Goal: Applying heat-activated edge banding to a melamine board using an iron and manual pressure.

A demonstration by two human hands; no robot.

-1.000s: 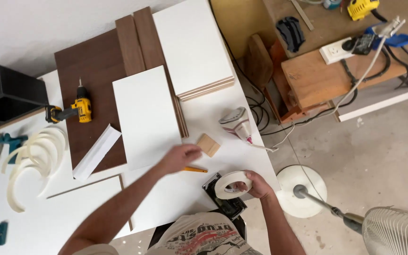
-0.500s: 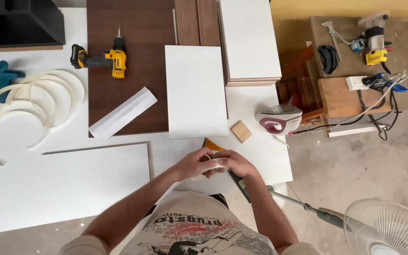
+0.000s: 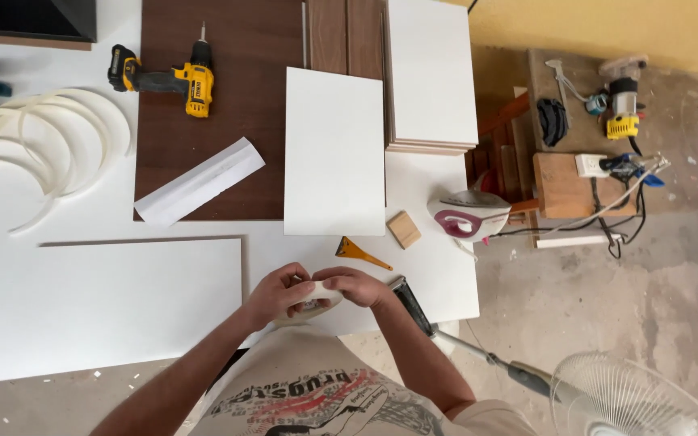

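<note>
Both hands meet over the near edge of the white table [image 3: 58,202]. My left hand [image 3: 278,292] and my right hand [image 3: 355,287] together hold a roll of pale tape [image 3: 310,304], fingers wrapped over it so most of the roll is hidden. Just beyond my right hand lies a yellow scraper [image 3: 359,252]. A small wooden block [image 3: 404,229] sits a little farther right, next to a white and pink clothes iron [image 3: 466,218]. A white panel [image 3: 334,153] lies straight ahead of the hands.
A yellow drill [image 3: 173,77] rests on a brown board [image 3: 212,105]. White folded paper [image 3: 199,180], coiled edge strips [image 3: 50,149], stacked white panels [image 3: 431,77], a large white panel [image 3: 98,303]. A fan [image 3: 632,400] stands at lower right; tools and cables clutter the floor.
The view has shifted so the table sits more squarely ahead. My hands stay together on the tape roll, now slightly nearer the table's front edge; a second ago the left hand was reaching out alone.
</note>
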